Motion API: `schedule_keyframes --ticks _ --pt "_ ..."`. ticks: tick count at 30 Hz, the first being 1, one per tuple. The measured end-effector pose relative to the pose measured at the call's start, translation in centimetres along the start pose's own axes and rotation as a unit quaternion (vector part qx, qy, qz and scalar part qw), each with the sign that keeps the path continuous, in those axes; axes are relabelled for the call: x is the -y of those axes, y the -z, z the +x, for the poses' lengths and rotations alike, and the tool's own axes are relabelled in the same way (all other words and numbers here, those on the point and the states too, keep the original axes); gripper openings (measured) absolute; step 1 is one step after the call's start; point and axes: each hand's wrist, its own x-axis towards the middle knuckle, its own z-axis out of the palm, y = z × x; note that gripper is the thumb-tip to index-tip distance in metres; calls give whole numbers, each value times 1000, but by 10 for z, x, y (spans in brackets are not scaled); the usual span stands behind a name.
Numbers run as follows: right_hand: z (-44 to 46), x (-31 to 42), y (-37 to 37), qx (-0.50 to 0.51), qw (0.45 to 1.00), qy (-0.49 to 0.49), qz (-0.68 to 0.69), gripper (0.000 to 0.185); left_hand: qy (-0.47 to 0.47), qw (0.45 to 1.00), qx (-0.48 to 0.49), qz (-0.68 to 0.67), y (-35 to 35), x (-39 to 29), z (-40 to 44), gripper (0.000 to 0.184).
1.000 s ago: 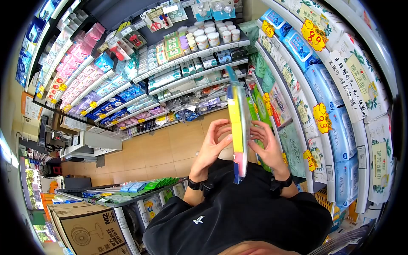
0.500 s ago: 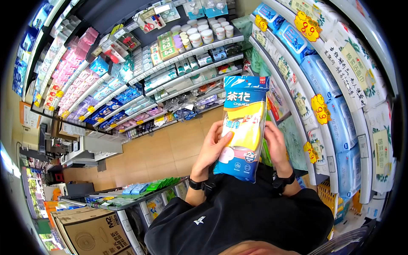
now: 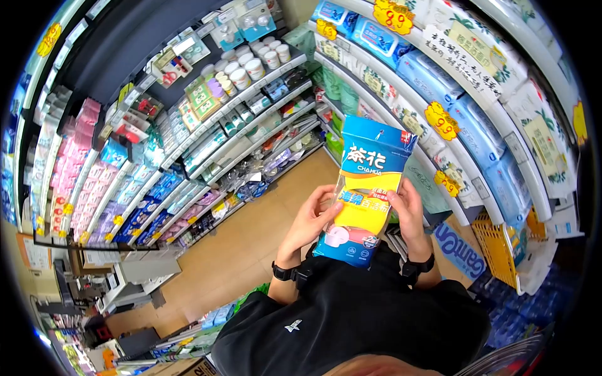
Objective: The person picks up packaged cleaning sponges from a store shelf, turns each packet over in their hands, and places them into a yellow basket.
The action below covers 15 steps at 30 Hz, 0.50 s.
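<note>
A blue and yellow pack of cleaning sponges, labelled CHAHUA, is held upright with a slight tilt in front of my chest. My left hand grips its left edge, the thumb lying across the front. On the opposite edge my right hand is closed, with its thumb on the front of the plastic. The fingers behind the pack are partly hidden. Both wrists wear black bands.
Shelves of pink and blue packets curve along the left. White tubs stand on the far shelf. Blue wipe packs line the right shelves. A yellow basket sits low at right. Tiled floor lies between.
My view has turned, so the shelves appear rotated and shifted left. The pack leans more to the right, and my right thumb has come round onto its front.
</note>
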Motion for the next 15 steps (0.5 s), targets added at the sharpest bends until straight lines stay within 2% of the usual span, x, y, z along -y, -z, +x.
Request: schedule_keyframes --ticks 2,7,10,12,15 --pt "-14 3 -5 -47 999 7 -2 34 51 997 55 -10 7 6 -4 45" --pt "-50 -3 -4 -176 982 56 30 33 68 988 127 48 17 9 -19 49" --pt "-78 4 -9 -271 958 87 30 35 43 980 159 112 17 8 -26 52" --pt "-103 7 -9 -323 941 97 31 36 75 985 145 60 13 9 -30 56" --pt "-141 9 -10 -382 916 118 33 38 66 981 180 19 0 15 -27 57"
